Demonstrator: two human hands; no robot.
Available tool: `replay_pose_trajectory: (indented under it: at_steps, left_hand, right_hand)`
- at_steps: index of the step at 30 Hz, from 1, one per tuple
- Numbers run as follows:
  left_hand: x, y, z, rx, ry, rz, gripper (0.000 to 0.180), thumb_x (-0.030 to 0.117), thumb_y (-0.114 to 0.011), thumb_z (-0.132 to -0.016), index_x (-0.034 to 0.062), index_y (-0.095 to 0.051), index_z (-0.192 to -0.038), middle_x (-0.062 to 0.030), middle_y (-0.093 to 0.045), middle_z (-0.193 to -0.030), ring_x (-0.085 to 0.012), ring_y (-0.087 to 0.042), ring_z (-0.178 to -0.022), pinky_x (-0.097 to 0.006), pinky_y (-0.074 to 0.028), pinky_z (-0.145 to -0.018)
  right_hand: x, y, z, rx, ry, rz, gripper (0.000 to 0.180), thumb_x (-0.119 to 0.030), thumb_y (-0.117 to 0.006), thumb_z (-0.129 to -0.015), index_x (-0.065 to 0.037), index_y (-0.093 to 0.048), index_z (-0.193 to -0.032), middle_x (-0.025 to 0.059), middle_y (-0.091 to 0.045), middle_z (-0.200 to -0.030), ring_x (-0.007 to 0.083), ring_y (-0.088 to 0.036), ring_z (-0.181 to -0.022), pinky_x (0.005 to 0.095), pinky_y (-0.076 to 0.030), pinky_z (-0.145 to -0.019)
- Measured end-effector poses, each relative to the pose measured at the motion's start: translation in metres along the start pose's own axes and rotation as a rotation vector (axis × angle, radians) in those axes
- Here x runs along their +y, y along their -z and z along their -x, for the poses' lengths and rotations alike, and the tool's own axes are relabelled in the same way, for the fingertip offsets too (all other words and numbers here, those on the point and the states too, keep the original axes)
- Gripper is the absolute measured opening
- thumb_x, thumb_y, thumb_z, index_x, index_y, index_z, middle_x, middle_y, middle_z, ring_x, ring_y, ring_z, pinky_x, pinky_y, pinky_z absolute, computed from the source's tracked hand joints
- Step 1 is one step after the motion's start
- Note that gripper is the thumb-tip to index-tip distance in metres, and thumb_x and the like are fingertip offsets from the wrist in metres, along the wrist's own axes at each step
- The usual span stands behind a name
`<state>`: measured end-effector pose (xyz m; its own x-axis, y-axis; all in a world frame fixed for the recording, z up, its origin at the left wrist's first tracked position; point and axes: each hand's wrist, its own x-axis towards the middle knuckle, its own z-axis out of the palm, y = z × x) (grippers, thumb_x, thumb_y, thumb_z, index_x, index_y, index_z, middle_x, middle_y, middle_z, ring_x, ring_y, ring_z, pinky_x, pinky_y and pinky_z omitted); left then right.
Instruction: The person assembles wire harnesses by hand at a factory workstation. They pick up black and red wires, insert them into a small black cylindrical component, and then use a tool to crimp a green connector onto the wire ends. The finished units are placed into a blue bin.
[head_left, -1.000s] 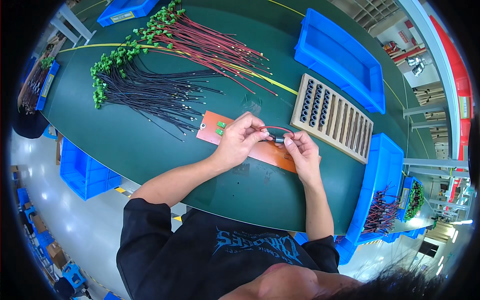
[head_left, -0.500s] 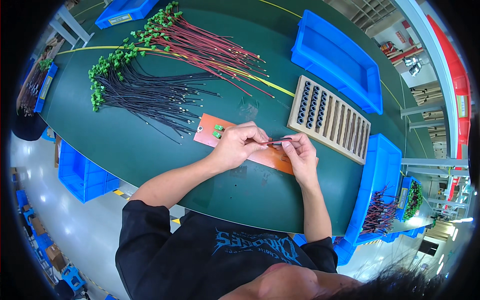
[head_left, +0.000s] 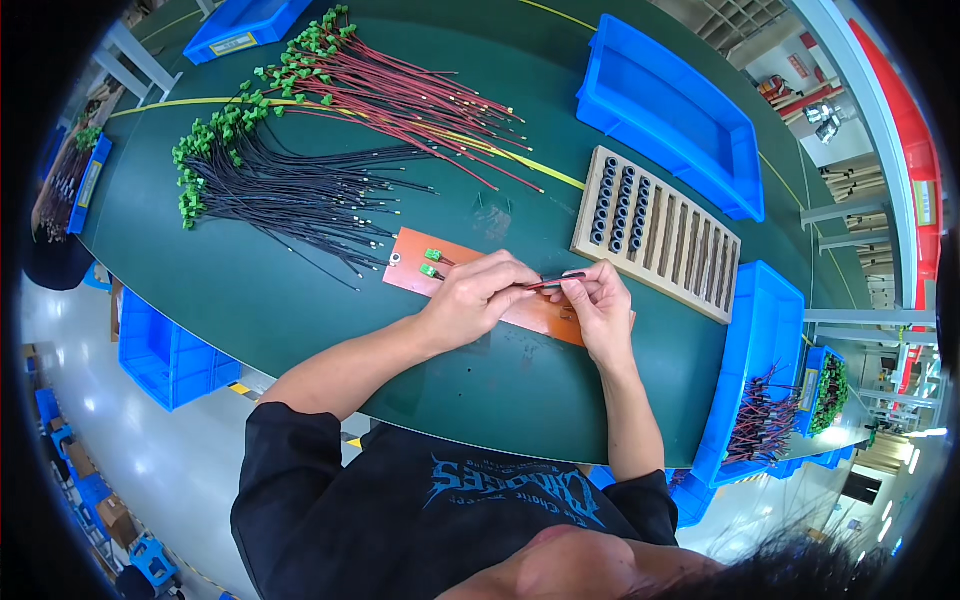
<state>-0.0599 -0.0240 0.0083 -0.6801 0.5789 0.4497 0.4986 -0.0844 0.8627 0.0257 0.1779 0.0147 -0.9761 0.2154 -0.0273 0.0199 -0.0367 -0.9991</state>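
Over an orange board (head_left: 412, 270), my left hand (head_left: 478, 303) is closed in a pinch on a pair of thin wires. Close beside it, my right hand (head_left: 600, 312) pinches the same red and black wires (head_left: 556, 281), their ends between its thumb and fingers. Two green connectors (head_left: 432, 262) lie on the board's left part, with short leads running under my left hand. My fingers hide how the wire ends meet. Further left lie a bundle of black wires (head_left: 310, 205) and a bundle of red wires (head_left: 430, 90), both with green connectors at one end.
A wooden rack (head_left: 668, 240) with several black ring-shaped parts in its left slots stands right of the board. Behind it sits a blue tray (head_left: 670, 115). At right, a blue bin (head_left: 752, 330) stands beside red and black wire assemblies (head_left: 765, 420). Another blue bin (head_left: 165, 350) is below the table's left edge.
My left hand has shifted slightly, showing more of the leads behind the green connectors. Both hands keep their pinch on the wires.
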Motion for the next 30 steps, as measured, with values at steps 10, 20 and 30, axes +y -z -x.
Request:
replay_pose_trajectory:
  at_steps: [10,20,30]
  left_hand:
    - [-0.002,0.000,0.004,0.075,0.039,0.068,0.014,-0.016,-0.065,-0.080,-0.0046,-0.073,-0.083,-0.0147,-0.072,-0.093,-0.0260,-0.074,-0.094,-0.035,-0.061,-0.078]
    - [-0.002,0.000,0.003,0.073,0.098,0.091,0.008,-0.012,-0.068,-0.080,-0.0044,-0.071,-0.082,-0.0127,-0.071,-0.090,-0.0209,-0.071,-0.083,-0.032,-0.057,-0.072]
    - [0.004,0.003,-0.001,0.069,0.337,0.238,0.011,-0.001,-0.080,-0.085,-0.0040,-0.069,-0.084,-0.0119,-0.070,-0.093,-0.0147,-0.071,-0.081,-0.029,-0.061,-0.072]
  right_hand:
    - [-0.007,0.001,0.001,-0.010,-0.069,0.019,0.013,-0.001,-0.062,-0.101,-0.001,-0.049,-0.102,0.0149,-0.071,-0.095,0.0150,-0.070,-0.085,0.0278,-0.057,-0.076]
    - [-0.002,0.003,0.005,-0.049,-0.051,0.076,0.015,0.001,-0.064,-0.099,-0.002,-0.051,-0.106,0.0110,-0.070,-0.102,0.0143,-0.069,-0.090,0.0271,-0.056,-0.081]
    - [-0.012,0.010,0.003,-0.152,-0.131,0.104,0.020,0.001,-0.062,-0.100,0.003,-0.057,-0.119,0.0129,-0.067,-0.119,0.0176,-0.067,-0.109,0.0311,-0.054,-0.096]
